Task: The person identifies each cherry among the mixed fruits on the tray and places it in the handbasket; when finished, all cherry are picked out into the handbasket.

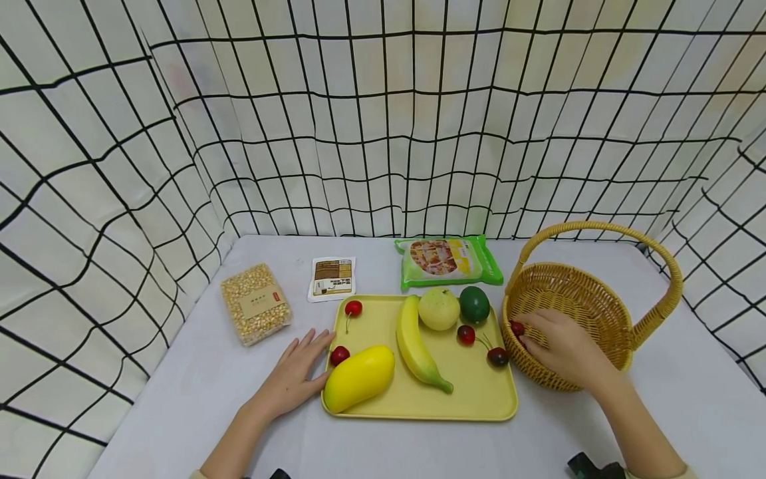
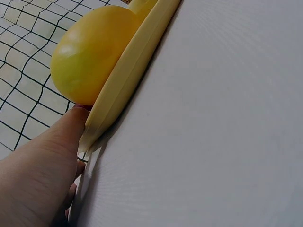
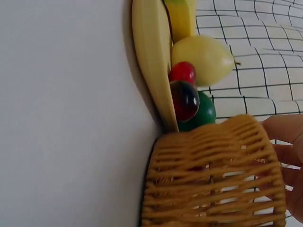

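Note:
My left hand (image 1: 297, 372) lies with fingers spread at the left edge of a yellow tray (image 1: 419, 407); its thumb touches the rim beside a yellow mango (image 1: 361, 378). Inside the wicker basket (image 1: 568, 276), close to its left wall, my right hand (image 1: 562, 342) pinches red cherries (image 1: 517, 328) between fingers and thumb. The weave partly hides those fingers in the right wrist view. A banana (image 1: 415, 342), a pale round fruit (image 1: 439, 309), a dark green fruit (image 1: 475, 305) and several other cherries (image 1: 466, 334) lie on the tray.
Behind the tray lie a green food packet (image 1: 449, 260) and a small white-and-brown sachet (image 1: 332, 278). A bag of yellow kernels (image 1: 256, 304) sits at the left. The basket's tall handle (image 1: 598, 227) arches over its opening. Black-gridded white cloth (image 1: 359, 133) surrounds the table.

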### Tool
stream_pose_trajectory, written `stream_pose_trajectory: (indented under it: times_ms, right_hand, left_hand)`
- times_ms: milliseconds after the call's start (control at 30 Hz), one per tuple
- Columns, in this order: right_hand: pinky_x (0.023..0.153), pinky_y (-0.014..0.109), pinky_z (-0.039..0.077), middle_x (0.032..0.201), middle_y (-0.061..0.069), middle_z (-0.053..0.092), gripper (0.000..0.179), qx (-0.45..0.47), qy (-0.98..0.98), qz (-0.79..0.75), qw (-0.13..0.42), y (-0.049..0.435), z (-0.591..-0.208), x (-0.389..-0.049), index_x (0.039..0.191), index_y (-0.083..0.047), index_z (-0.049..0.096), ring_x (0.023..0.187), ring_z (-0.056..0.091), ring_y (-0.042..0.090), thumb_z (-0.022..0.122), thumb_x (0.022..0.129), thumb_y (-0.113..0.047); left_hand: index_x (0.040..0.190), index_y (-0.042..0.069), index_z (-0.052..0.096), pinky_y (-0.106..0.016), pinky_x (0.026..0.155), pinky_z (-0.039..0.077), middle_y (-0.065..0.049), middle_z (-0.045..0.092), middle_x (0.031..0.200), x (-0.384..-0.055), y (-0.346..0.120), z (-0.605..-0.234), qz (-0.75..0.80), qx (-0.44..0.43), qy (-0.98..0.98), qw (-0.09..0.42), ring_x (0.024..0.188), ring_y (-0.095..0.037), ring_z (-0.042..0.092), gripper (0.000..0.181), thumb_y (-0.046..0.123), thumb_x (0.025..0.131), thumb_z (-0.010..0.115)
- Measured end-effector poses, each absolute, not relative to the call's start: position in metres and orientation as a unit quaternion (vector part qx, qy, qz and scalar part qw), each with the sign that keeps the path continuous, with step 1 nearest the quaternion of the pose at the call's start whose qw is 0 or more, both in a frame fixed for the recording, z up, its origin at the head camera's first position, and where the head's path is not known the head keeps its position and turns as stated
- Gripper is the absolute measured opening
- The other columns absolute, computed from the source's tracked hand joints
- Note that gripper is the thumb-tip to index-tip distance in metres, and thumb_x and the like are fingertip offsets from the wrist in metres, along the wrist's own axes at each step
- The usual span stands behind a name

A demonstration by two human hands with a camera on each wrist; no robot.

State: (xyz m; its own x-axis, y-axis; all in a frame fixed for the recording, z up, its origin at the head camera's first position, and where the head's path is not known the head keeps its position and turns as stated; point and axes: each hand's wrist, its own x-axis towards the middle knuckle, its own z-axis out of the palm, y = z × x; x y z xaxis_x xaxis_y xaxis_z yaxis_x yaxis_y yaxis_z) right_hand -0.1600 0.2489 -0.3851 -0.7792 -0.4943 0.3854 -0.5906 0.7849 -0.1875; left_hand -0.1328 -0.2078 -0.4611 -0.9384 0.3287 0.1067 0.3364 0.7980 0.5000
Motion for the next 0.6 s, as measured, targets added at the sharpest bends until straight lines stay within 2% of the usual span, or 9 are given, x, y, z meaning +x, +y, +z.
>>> stream_pose_trajectory:
  times_ms: [233,600]
  right_hand:
    - [0.069,0.034,0.052,0.094,0.002,0.064,0.035,0.337,-0.904,0.153,0.215,0.232,-0.381,-0.159,0.103,-0.008,0.066,0.085,0.057,0.016,0.075,0.070,-0.007]
    - [0.075,0.038,0.050,0.100,0.007,0.060,0.040,0.405,-0.866,0.161,0.244,0.212,-0.388,-0.160,0.104,-0.005,0.064,0.093,0.055,0.022,0.075,0.065,-0.003]
  left_hand:
    - [0.142,0.015,0.036,-0.051,0.109,0.007,-0.007,0.034,0.145,-0.133,-0.208,-0.461,-0.265,-0.180,-0.947,0.011,0.136,-0.031,0.018,0.063,0.036,0.087,0.060]
    - [0.142,0.016,0.035,-0.050,0.110,0.006,-0.006,0.033,0.145,-0.133,-0.208,-0.461,-0.264,-0.177,-0.948,0.007,0.137,-0.029,0.017,0.064,0.038,0.087,0.059]
